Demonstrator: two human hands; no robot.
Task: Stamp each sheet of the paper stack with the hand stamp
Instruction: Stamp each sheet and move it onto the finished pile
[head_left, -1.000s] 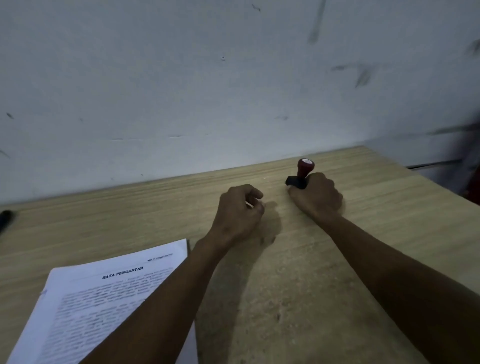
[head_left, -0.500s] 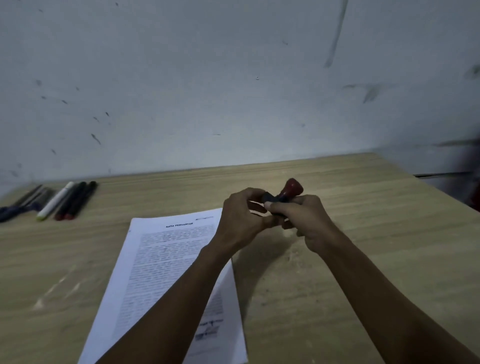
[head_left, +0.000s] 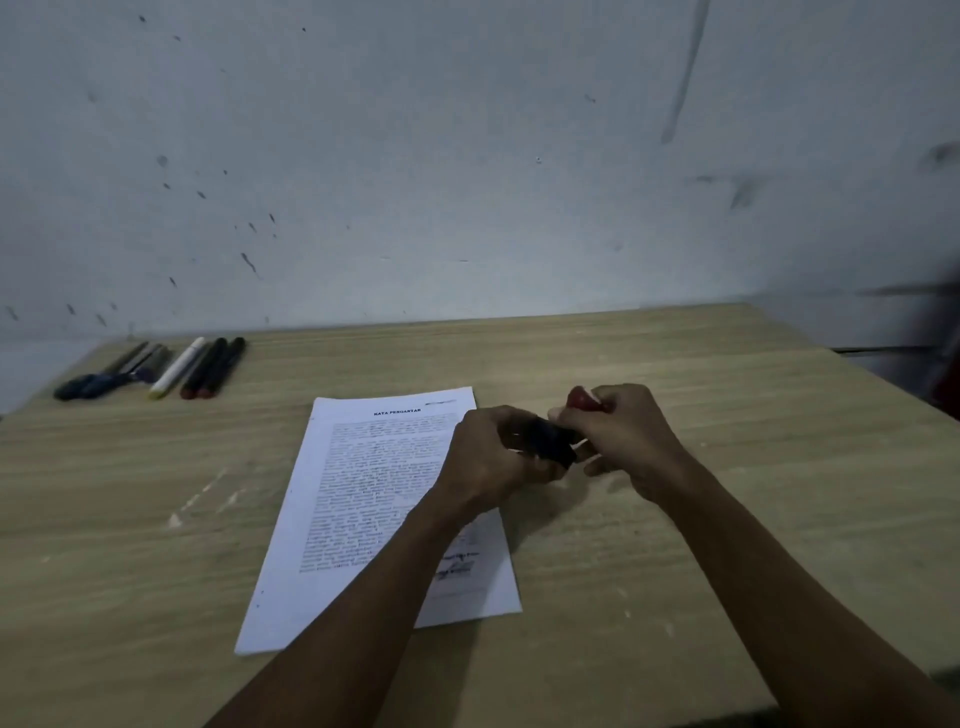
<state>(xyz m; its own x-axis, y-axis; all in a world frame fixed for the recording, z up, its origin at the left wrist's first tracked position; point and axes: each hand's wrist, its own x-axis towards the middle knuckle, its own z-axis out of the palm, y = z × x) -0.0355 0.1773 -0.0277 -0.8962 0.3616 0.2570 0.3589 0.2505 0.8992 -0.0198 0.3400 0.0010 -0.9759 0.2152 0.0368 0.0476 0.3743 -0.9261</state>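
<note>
The worktop (head_left: 675, 519) runs wide beneath both arms, pale wood against a marked wall. On it, under and to the outer side of the left hand, lies the paper stack (head_left: 374, 493), its printed top sheet face up. The stack's long axis runs away from the person, leaning a little to the right at the far end, and the left forearm crosses its near right corner. Far out beyond the left hand, near the wall, sits a row of pens and markers (head_left: 171, 366), well apart from everything else.

The left hand (head_left: 493, 462) is curled, its fingers closed on the dark base of the hand stamp (head_left: 556, 441). The right hand (head_left: 623, 441) is also curled, wrapped round the red handle, whose knob pokes out above its fingers. So the stamp is held off the worktop between the two hands, tilted, base toward the left hand and handle toward the right. Motion blur hides whether a cap is being pulled from the base.

What matters for the coming press, as I judge it, is this: the sheet lies just left of and below the stamp, nearer the left hand. The right hand, holding the handle, would have to swing the base down and leftward. A mark already shows near the sheet's bottom right, partly hidden by the forearm.
</note>
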